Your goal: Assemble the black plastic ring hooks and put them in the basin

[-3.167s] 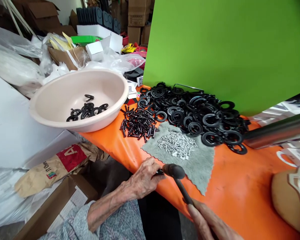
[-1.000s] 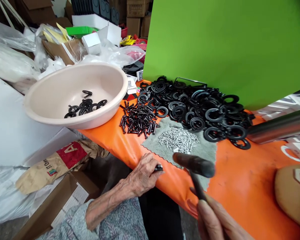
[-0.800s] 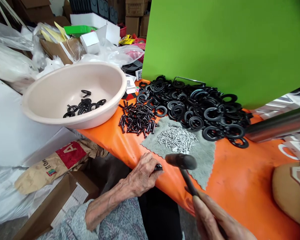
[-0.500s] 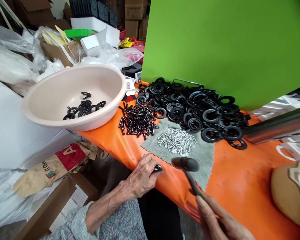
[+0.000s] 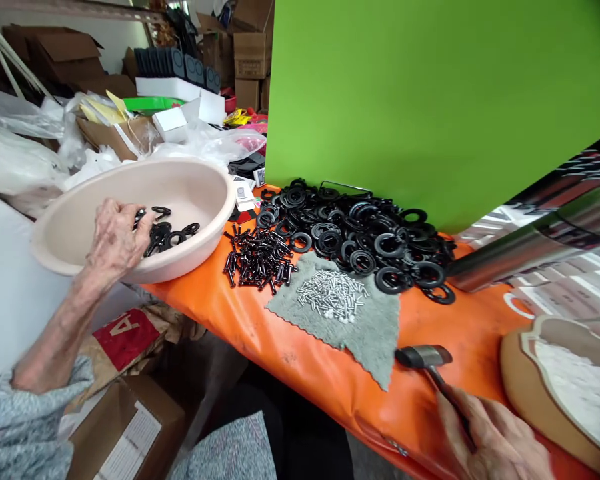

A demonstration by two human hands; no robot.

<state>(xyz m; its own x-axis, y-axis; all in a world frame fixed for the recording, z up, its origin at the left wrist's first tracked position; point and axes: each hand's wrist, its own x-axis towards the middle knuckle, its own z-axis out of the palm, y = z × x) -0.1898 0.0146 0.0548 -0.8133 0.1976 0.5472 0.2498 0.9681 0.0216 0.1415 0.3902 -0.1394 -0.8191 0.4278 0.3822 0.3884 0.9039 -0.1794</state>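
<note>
My left hand (image 5: 114, 241) is inside the pale plastic basin (image 5: 45, 250), its thumb and fingers closed on a small black ring part (image 5: 139, 217) that they mostly cover. Several more black rings (image 5: 176, 238) lie on the basin floor beside it. Over the orange tabletop, near its front edge, my right hand (image 5: 495, 433) grips the handle of a hammer (image 5: 425, 357). The hammer's head is just right of a grey-green cloth (image 5: 380, 340), on which a heap of small silver pins (image 5: 333, 293) lies.
Small black rod-like parts (image 5: 257, 260) are piled between basin and cloth. Behind the cloth a big heap of black rings (image 5: 350, 227) rests against a green panel (image 5: 430, 87). A metal cylinder (image 5: 515, 247) and a tan tub (image 5: 523, 380) stand at right.
My left hand has moved from the table's front edge leftward into the basin, carrying the black part. My right hand and the hammer have shifted right, away from the cloth. The view has turned.
</note>
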